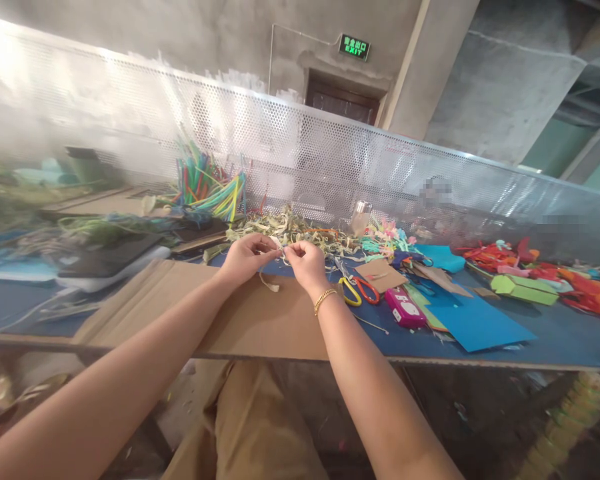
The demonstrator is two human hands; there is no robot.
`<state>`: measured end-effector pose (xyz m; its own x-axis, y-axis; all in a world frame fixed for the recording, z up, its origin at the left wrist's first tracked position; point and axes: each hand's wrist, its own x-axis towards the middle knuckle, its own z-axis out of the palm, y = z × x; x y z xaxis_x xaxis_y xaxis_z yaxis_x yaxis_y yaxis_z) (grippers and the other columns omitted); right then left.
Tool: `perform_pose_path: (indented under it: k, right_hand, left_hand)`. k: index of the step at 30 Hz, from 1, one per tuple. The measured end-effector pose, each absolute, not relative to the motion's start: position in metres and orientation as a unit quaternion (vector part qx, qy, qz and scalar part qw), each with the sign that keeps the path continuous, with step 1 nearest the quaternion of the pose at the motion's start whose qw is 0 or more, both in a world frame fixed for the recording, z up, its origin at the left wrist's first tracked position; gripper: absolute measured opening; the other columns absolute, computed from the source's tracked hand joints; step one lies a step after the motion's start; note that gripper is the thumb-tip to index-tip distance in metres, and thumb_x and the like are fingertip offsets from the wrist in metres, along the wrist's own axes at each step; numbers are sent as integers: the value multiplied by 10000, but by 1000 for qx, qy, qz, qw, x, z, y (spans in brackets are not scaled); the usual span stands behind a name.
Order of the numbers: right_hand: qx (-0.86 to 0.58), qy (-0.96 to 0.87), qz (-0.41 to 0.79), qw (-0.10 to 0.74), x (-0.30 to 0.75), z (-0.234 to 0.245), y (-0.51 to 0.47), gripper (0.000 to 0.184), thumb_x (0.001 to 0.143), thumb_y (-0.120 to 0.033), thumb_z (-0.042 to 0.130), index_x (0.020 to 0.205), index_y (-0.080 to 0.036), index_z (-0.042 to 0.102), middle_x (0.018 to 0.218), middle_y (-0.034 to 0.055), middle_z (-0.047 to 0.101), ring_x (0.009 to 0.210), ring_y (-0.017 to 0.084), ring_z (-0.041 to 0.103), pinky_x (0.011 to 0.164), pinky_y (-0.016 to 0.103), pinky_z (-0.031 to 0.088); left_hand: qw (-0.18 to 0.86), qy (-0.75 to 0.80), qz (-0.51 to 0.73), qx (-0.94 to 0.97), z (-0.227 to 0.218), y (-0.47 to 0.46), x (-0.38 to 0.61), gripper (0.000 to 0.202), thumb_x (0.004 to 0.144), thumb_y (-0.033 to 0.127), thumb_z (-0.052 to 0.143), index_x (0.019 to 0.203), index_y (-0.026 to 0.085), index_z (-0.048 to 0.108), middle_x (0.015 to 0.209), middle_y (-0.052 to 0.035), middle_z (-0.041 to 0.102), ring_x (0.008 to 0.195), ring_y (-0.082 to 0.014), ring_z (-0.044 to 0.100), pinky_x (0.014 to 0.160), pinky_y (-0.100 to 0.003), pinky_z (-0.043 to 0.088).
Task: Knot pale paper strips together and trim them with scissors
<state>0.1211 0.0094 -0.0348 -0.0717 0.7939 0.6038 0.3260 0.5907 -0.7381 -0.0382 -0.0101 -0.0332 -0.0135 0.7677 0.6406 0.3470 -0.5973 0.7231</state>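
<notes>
My left hand [247, 257] and my right hand [305, 262] meet over the far edge of a brown cardboard sheet [240, 317]. Both pinch a thin pale strip [280, 252] between thumb and fingers. A loose end of the strip [270, 283] curls down onto the cardboard. A gold bracelet [325, 300] circles my right wrist. Just beyond my fingers lies a pile of pale green and tan strips [293, 230].
Scissors with yellow and red handles [357, 290] lie right of my right hand, then a pink box [405, 308], blue paper [473, 323] and a green box [523, 288]. Coloured straws [213, 187] stand at the back left. A perforated metal screen [330, 153] closes the table's far side.
</notes>
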Motion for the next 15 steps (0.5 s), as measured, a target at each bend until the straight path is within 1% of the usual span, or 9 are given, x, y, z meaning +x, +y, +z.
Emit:
perform_pose_path:
  k: [2,4,8,15]
  right_hand:
    - [-405,-705,186,552,121,-36,10,156,771,-304,602,699,-175,653,660,13,666,618,133,597,617,239,443]
    - [-409,-710,166,550,122,-36,10,156,778,-296,598,702,-174,658,656,13,665,627,136,598,628,243,443]
    - [-412,-718,148,542,122,-35,8,165,786,-290,595,690,-172,659,639,9,659,620,134,590,629,241,438]
    - [-418,-721,142,534,121,-37,7,160,783,-282,592,687,-173,660,642,10,667,615,134,595,610,235,430]
  left_hand:
    - [71,405,585,700,-32,-11,-38,209,706,381,727,745,178,694,805,-53,655,733,-158,588,598,-254,427]
    - [5,395,580,712,-31,-12,-38,164,746,353,691,776,195,727,824,-54,652,749,-155,577,593,-254,416]
    - [-39,396,566,722,-32,-12,-37,144,777,320,660,789,205,746,820,-48,647,727,-144,565,625,-260,429]
    - [-81,405,540,733,-31,-14,-35,153,780,305,642,768,191,743,813,-39,635,693,-136,566,648,-263,443]
